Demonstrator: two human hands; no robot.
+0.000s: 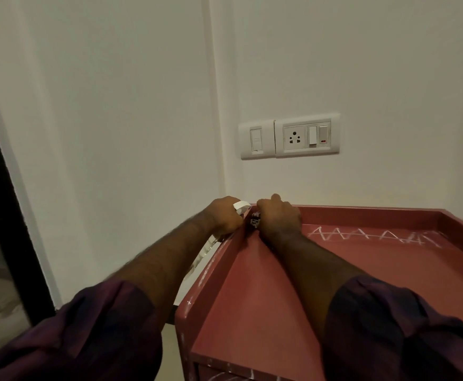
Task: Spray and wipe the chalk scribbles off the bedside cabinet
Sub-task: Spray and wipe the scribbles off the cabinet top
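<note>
The bedside cabinet was a red piece with a raised rim round its top surface, and it filled the frame from 6 to 3 o'clock. Both hands met at its far left corner, near the centre of the view.

The left hand was outside the left rim, its fingers wrapped round the white head of a spray bottle. The bottle's clear body hung down beside the rim toward 7 o'clock of that hand.

The right hand lay inside the rim in the corner itself. It was closed over a black-and-white patterned cloth, which showed only as a small bunch at 9 o'clock of the knuckles. The two hands were just beside each other, with the rim between them.

A white chalk zigzag ran along the back of the surface at 3 o'clock of the right hand. Fainter chalk marks speckled the left rim, and more chalk strokes showed on the cabinet's front at 6 o'clock.

On the white wall, at 12 to 1 o'clock above the hands, sat a socket plate with a switch plate touching its left side. Dark purple sleeves covered both upper forearms.
</note>
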